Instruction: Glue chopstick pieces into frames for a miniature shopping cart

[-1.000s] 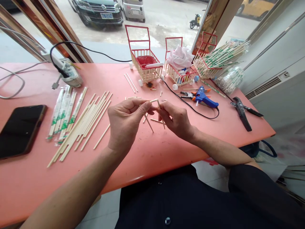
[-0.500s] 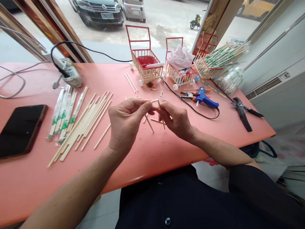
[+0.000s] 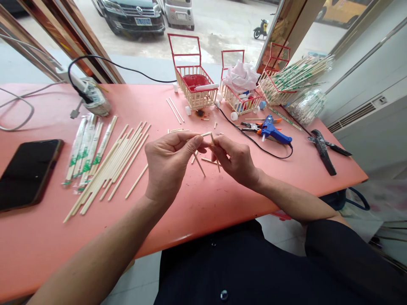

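My left hand is closed, thumb and fingers pinching a small frame of cut chopstick pieces above the middle of the table. From the other side my right hand pinches an upright chopstick piece at the corner of that frame. A short piece spans the top between the two hands, and two legs slant down below the fingers. The joints are partly hidden by my fingertips. Short cut pieces lie on the table behind and under my hands.
Loose chopsticks and wrapped chopsticks lie left, beside a phone. Behind stand small stick carts with red handles. Right are a blue glue gun, pliers and a black-handled tool. A black cord crosses the pink table.
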Demonstrator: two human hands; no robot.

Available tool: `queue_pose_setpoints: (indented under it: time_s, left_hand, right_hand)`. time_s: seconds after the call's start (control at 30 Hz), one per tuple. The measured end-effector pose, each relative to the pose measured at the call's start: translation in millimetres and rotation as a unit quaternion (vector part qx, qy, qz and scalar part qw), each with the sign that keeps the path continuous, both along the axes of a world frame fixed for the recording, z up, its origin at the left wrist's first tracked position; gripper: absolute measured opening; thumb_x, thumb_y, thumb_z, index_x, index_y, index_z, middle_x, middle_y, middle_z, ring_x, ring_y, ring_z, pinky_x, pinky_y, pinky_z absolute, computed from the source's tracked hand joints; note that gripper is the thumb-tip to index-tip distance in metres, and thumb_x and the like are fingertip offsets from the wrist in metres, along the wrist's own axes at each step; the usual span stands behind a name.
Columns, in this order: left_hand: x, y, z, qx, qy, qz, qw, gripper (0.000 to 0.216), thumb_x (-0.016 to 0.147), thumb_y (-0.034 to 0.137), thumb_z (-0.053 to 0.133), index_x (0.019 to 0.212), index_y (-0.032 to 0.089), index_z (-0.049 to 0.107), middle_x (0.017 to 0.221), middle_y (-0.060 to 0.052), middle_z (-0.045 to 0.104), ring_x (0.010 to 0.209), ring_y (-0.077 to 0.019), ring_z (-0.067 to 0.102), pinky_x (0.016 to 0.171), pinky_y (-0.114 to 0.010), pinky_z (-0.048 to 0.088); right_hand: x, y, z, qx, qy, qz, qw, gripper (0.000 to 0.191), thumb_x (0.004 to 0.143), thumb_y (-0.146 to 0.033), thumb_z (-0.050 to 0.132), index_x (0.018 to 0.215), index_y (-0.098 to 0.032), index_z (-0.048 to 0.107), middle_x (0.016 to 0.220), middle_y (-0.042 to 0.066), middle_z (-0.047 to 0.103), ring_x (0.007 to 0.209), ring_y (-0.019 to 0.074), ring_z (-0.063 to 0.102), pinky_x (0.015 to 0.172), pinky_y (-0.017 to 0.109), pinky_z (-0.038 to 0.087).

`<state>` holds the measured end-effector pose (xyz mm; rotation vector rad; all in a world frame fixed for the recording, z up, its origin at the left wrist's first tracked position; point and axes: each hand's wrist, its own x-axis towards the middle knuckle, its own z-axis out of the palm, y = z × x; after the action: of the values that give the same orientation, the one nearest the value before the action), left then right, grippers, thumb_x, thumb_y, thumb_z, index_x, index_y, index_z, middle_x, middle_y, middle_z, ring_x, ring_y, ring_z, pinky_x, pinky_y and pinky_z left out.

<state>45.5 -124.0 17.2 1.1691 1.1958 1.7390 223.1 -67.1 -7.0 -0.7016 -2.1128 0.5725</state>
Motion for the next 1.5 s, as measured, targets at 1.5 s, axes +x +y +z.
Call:
queue_pose_setpoints:
  time_s: [1.5]
  left_hand:
    - [0.1, 1.3, -3.9, 0.016, -0.011, 0.003, 1.0, 0.005, 0.091, 0.017, 0.09, 0.089, 0.022, 0.089, 0.078, -0.001, 0.083, 0.069, -0.0147, 0.077, 0.073, -0.031, 0.065]
  right_hand:
    - [-0.9, 0.2, -1.3, 0.008, 0.007, -0.002, 1.0, 0.037, 0.12, -0.043, 0.052, 0.091, -0.021, 0.058, 0.075, -0.002, 0.069, 0.062, 0.0076, 0.062, 0.064, 0.02, 0.046]
